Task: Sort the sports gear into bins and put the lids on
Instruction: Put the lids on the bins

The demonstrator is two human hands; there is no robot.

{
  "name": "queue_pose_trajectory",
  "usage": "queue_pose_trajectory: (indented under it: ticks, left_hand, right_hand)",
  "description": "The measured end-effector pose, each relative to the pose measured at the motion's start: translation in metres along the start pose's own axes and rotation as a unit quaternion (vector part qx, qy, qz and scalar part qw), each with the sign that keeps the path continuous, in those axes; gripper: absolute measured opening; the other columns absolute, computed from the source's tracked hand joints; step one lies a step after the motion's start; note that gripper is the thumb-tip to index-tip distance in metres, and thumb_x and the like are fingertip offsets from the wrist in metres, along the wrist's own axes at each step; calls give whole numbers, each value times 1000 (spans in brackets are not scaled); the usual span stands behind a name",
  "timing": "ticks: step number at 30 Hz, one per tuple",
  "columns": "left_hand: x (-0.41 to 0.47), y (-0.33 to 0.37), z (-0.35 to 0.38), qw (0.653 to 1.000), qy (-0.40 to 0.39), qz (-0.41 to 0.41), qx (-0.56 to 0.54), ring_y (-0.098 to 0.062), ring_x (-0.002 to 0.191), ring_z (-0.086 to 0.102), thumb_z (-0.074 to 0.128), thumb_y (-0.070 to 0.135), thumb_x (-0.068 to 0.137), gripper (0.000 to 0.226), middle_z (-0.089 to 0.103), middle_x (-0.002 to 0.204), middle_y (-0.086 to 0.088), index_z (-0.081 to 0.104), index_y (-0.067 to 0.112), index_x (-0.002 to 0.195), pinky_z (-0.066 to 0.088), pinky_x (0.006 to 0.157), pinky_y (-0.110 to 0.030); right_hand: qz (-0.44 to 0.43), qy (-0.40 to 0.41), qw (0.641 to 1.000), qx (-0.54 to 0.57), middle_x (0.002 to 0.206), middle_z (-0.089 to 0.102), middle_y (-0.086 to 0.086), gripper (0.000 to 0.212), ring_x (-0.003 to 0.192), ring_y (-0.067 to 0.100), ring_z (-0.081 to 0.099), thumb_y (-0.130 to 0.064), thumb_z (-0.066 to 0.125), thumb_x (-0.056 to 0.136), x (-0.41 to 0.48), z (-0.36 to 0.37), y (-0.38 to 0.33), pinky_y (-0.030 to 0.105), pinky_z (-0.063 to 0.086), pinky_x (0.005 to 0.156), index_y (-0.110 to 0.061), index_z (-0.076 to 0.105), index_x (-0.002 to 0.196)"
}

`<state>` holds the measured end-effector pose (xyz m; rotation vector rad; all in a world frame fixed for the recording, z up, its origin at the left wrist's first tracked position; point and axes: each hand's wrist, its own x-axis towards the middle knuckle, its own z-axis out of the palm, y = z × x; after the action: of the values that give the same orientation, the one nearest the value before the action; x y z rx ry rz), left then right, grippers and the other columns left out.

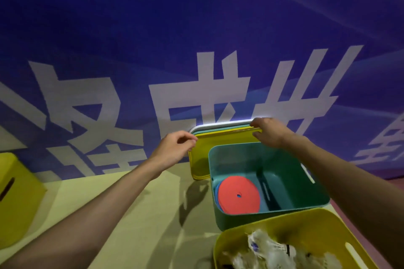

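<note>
Because the teal bin (240,218) stands in front of them, three flat plastic lids leaning upright against the blue banner (196,28) show only in part. The yellow lid (201,159) shows its left half and rounded top rim, while the teal lid (218,129) and white lid (218,125) behind it are thin slivers of edge. The right grip (267,134) curls its fingers over the top right corner of the stack, with the thumb on the yellow lid's face, grasping it. The left grip (175,148) is curled with its fingertips at the yellow lid's upper left corner; whether it has pinched the rim I cannot tell. Inside the smooth, round-cornered teal bin a flat red disc (238,195) with a small centre hole lies on blue discs (216,192), which are mostly covered. A yellow bin (284,218) nearest the camera is cut off by the frame and holds blurred white feathery shuttlecocks (266,251). Another yellow box (19,199) is cropped at the left edge of the pale matte table (131,214).
</note>
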<state>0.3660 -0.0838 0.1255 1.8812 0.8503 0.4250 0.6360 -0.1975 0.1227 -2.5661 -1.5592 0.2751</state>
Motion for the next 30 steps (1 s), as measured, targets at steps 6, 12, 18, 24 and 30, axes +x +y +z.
queue_pose_trajectory:
  ticks: [6, 12, 18, 24, 30]
  left_hand:
    - [18, 9, 25, 997, 58, -54, 23, -11, 93, 66, 59, 20, 91, 13, 70, 98, 4, 68, 29, 94, 52, 87, -29]
    - [23, 2, 33, 989, 89, -107, 47, -16, 93, 67, 58, 17, 92, 13, 71, 94, 0, 68, 24, 97, 54, 87, -32]
    - [18, -7, 43, 982, 107, -157, 21, -14, 91, 66, 56, 15, 92, 17, 72, 92, -4, 63, 22, 105, 47, 83, -25]
    - [11, -6, 42, 975, 127, -180, 11, -14, 94, 65, 53, 13, 92, 20, 71, 88, 0, 62, 21, 108, 47, 85, -25]
    - [-9, -9, 33, 973, 142, -181, -9, -13, 92, 67, 51, 15, 93, 20, 71, 93, 0, 61, 22, 109, 47, 98, -37]
  right_hand:
    - [-64, 11, 998, -9, 139, 49, 10, 43, 122, 29, 50, -18, 49, 94, 58, 32, 18, 40, 42, 100, -14, 46, 137]
    - [-150, 83, 977, -124, 122, 59, 8, 31, 107, 26, 58, -20, 49, 96, 94, 60, 19, 36, 45, 90, -15, 48, 127]
    - [-175, 121, 958, -192, 120, 56, 9, 30, 107, 24, 54, -19, 54, 93, 103, 75, 15, 34, 45, 92, -12, 53, 122]
    - [-173, 108, 947, -247, 112, 65, 8, 24, 100, 25, 62, -18, 52, 93, 104, 72, 6, 32, 40, 87, -12, 48, 116]
    - [-145, 78, 962, -220, 104, 69, 4, 21, 91, 20, 64, -22, 57, 93, 101, 56, -1, 31, 43, 94, -14, 64, 111]
